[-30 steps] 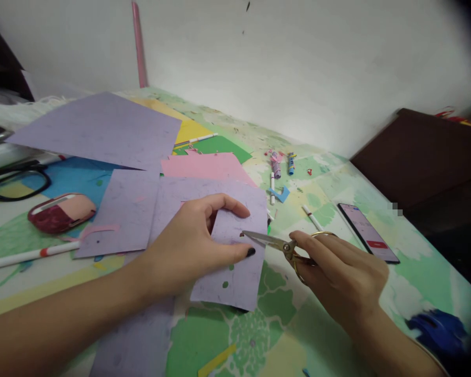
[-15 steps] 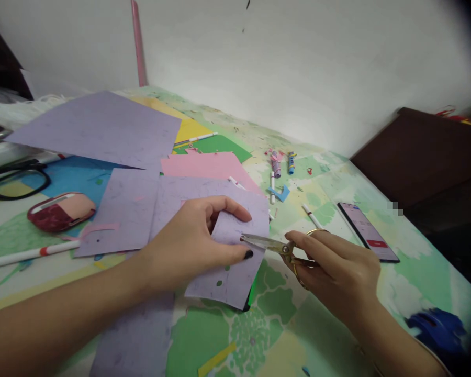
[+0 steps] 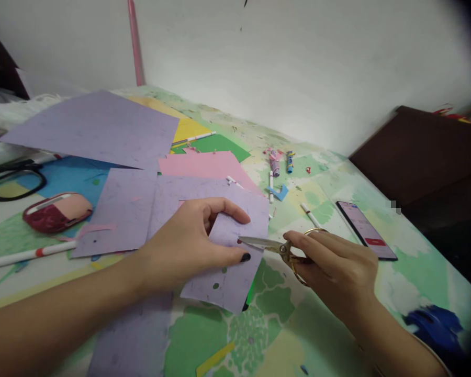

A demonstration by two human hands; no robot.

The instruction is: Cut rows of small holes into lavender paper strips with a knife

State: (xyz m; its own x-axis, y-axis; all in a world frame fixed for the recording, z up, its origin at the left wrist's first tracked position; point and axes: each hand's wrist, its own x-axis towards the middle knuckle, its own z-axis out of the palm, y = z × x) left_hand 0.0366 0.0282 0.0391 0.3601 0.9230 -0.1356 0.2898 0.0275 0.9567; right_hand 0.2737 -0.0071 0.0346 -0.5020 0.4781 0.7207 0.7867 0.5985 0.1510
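My left hand grips a piece of purple paper between thumb and fingers, near the middle of the view. The paper has small holes in it and bends slightly between the fingers. From the right, my right hand holds gold-handled scissors, fingers around the loops. The blade tips lie at the paper, beside a small dark red spot close to my left thumb. More purple paper lies under and left of my left hand.
A phone lies at the right, with a blue object nearer. Behind are pink paper, green paper and two small rolls. A red and pink case, glasses and a white stick sit left.
The scissor blades look closer together than before. Both hands keep nearly the same places, and the whole view has shifted slightly left.
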